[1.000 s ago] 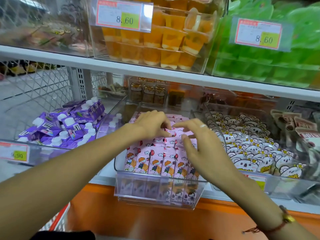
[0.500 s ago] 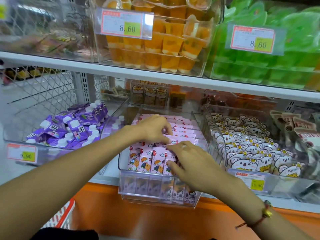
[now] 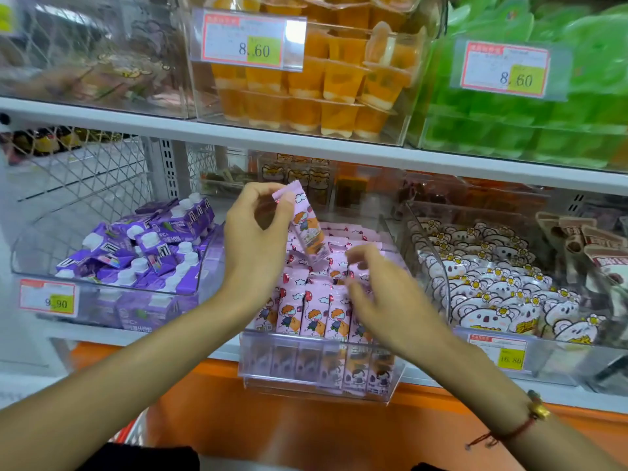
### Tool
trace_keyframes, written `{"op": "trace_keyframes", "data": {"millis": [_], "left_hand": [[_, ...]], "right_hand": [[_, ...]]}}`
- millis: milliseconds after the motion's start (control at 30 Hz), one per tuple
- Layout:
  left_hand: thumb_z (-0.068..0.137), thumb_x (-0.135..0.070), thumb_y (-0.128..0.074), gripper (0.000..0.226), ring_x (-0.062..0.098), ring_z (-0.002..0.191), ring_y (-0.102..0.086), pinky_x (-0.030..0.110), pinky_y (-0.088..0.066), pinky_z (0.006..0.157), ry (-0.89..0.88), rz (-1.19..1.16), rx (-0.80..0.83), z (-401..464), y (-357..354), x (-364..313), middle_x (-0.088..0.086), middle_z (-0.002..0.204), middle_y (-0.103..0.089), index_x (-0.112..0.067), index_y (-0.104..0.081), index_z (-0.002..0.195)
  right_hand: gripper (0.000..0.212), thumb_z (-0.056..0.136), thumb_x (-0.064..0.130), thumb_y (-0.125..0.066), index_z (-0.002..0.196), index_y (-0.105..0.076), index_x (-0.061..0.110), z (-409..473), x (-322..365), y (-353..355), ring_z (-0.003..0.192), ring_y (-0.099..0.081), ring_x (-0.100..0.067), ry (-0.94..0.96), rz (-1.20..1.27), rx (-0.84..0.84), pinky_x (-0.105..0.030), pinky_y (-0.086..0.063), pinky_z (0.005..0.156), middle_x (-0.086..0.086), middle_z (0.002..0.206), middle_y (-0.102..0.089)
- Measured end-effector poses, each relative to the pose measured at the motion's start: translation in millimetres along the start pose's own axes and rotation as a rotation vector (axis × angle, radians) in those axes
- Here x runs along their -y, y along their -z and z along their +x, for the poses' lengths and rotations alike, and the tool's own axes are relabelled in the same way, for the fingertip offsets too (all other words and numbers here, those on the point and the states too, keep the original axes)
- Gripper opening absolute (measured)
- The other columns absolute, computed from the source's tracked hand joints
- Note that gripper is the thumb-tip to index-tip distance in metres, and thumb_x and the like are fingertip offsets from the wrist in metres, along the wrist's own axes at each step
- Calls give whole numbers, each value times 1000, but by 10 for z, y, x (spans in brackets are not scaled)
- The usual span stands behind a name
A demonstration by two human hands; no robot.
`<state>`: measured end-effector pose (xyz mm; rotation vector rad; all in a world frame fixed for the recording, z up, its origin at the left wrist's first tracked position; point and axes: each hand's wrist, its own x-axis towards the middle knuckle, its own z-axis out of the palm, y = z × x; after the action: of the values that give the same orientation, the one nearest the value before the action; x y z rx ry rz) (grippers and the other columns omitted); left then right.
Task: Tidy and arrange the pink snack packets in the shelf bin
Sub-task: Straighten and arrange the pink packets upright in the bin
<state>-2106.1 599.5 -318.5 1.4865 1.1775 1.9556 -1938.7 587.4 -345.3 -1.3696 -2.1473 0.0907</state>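
Note:
A clear plastic shelf bin (image 3: 316, 375) on the middle shelf holds several pink snack packets (image 3: 306, 311) standing in rows. My left hand (image 3: 255, 243) is raised above the bin and pinches the top of one pink packet (image 3: 307, 226), which hangs tilted over the back rows. Lower and to the right, my right hand (image 3: 384, 294) hovers over the front rows with its fingers loosely curled. It is blurred, and I cannot make out whether it holds a packet.
Left of the pink bin is a bin of purple pouches (image 3: 142, 253), right of it a bin of white koala packets (image 3: 492, 294). The upper shelf (image 3: 306, 141) overhangs, carrying orange jelly cups (image 3: 316, 86) and green packs (image 3: 543, 124). An orange base panel (image 3: 272, 419) runs below.
My left hand has lifted one pink packet up out of the rows. My right hand has moved right and back a little, off the front packets. The camera has tilted slightly.

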Motion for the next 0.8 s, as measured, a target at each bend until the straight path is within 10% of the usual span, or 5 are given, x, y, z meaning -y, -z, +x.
{"op": "trace_keyframes", "data": {"millis": [100, 333, 467, 800], "left_hand": [[94, -15, -58, 6, -5, 84, -61, 14, -50, 80, 12, -32, 66, -112, 80, -57, -7, 91, -66, -20, -60, 92], [92, -19, -61, 15, -2, 98, -65, 21, -53, 86, 163, -163, 218, -222, 77, -22, -11, 104, -71, -26, -66, 105], [91, -18, -63, 25, -7, 102, -60, 21, -52, 87, 154, -50, 311, -251, 73, 53, -16, 118, -63, -28, -61, 114], [71, -32, -81, 50, -3, 94, -55, 19, -52, 68, -6, 189, 403, -369, -6, 123, -22, 112, -56, -33, -51, 111]], "right_hand": [[23, 96, 33, -46, 118, -47, 24, 34, 84, 100, 110, -53, -8, -69, 367, -165, -35, -45, 95, 9, 117, -56], [15, 93, 30, -56, 105, -58, 38, 45, 173, 84, 94, -60, 7, -150, 698, 27, -13, -50, 84, 13, 106, -64], [26, 95, 29, -55, 115, -63, 15, 61, 121, 89, 83, -69, -2, -400, 1030, 56, -11, -51, 65, -2, 104, -72], [30, 92, 25, -60, 117, -59, 8, 45, 174, 38, 69, -69, -8, -428, 1092, 17, -16, -54, 65, 3, 79, -71]]}}
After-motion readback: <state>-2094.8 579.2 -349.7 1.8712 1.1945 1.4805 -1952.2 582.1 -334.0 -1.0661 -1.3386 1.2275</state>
